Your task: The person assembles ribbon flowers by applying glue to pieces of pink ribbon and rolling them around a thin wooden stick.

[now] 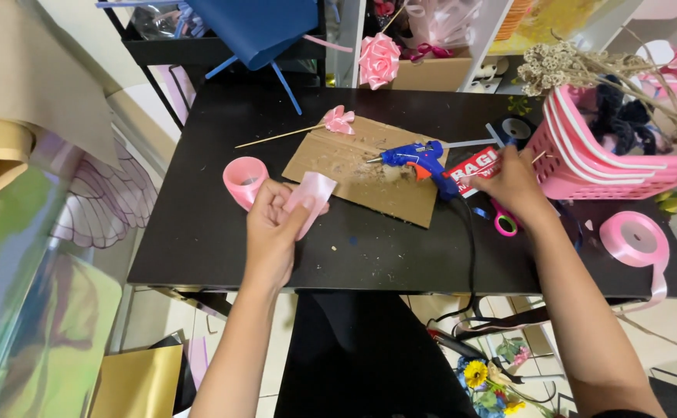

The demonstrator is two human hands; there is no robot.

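Forearms come up from the near edge, and we see them reach out over a black table [199, 248]. Our left hand [273, 228] is curled closed, its fingertips pinching a short piece of pale pink ribbon [313, 191] that sticks up to the right of the thumb, just above the tabletop. Left of that hand and close beside it stands a pink ribbon roll [244, 179].

Our right hand [515, 182] lies further right, fingers bent down beside a pink slatted basket [586, 166]; a thin stick shows at its fingertips, but we cannot tell whether the hand grips it or how far the fingers are open. Near its wrist lie pink-handled scissors [503, 223], and at the right end of the table rests a larger spool of pink ribbon [634, 240], its tail hanging over the near edge.

Between the hands, slightly further off, a cardboard sheet [369, 174] lies flat, speckled with glue crumbs. A blue glue gun [420, 161] rests on its right end, the black cord running back over the near edge. On the far left corner of the cardboard sits a small pink ribbon flower on a stick [337, 120].

Beyond the table, a pink ribbon rose [379, 59] sits on a shelf.
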